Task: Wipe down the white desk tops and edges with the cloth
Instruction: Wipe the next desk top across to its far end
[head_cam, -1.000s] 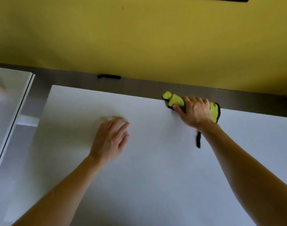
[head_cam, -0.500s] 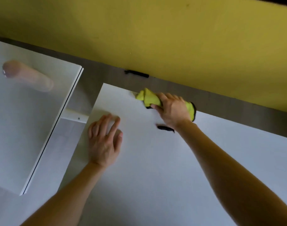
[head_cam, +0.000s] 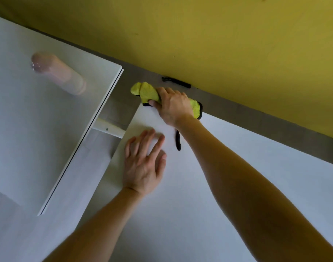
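Right hand (head_cam: pixel 173 106) grips the cloth (head_cam: pixel 144 91) on the desk (head_cam: pixel 237 186) at its far corner. Just nearer than that grip, left hand (head_cam: pixel 144 163) lies flat. Far edge seems finished; side edge and the blurry second desk (head_cam: pixel 29 129) probably remain.

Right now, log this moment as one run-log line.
right hand grips cloth at desk far-left corner | left hand flat on desk | step: back edge wipe

There are two white desks, the left desk (head_cam: pixel 29 129) and the right desk (head_cam: pixel 237 186), one yellow-green cloth (head_cam: pixel 145 91) at the right desk's far left corner, two hands, the left hand (head_cam: pixel 144 167) and the right hand (head_cam: pixel 173 106), and one blurred pinkish cylinder (head_cam: pixel 58 75) on the left desk.
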### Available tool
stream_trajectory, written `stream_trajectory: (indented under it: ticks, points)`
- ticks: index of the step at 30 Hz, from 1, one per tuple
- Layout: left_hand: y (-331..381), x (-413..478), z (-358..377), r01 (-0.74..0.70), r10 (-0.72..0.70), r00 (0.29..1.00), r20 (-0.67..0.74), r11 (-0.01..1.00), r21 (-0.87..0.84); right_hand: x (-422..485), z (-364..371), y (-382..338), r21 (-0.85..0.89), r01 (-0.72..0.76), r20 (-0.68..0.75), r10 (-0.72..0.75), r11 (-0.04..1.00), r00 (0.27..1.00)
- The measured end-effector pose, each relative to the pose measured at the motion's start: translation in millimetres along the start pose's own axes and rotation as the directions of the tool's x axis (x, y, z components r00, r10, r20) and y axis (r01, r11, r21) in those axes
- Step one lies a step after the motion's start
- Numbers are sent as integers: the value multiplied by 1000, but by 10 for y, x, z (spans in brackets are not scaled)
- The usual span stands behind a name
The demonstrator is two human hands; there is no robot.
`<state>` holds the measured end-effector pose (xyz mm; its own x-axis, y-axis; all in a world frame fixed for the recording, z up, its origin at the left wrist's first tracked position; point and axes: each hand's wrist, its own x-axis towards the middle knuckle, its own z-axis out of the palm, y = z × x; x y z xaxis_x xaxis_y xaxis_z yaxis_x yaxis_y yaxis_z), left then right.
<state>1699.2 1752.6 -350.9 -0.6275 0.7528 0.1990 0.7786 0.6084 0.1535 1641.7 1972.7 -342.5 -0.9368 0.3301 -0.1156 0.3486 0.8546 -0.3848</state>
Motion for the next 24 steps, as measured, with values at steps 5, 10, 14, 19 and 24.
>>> stream_trajectory:
  ticks: [5,10,14,19,24]
  points:
    - [27,5,-12,3,-4,999,-39,999,-35,-1059,-218,907,53,-137,-137,143,989,980]
    - [19,31,-16,11,-11,1000,-24,1000,-28,-1386,-303,1037,-61,-232,-167,219,971,961]
    - [22,29,-30,5,-5,1000,7,1000,-1,-542,-80,333,-53,-130,-90,125,990,988]
    - [8,29,-29,15,-15,999,33,1000,24,-81,-103,3,65,-61,-27,63,996,998]
    - [5,39,-28,3,-3,1000,30,1000,-4,-854,-602,639,249,-242,-73,267,938,961]
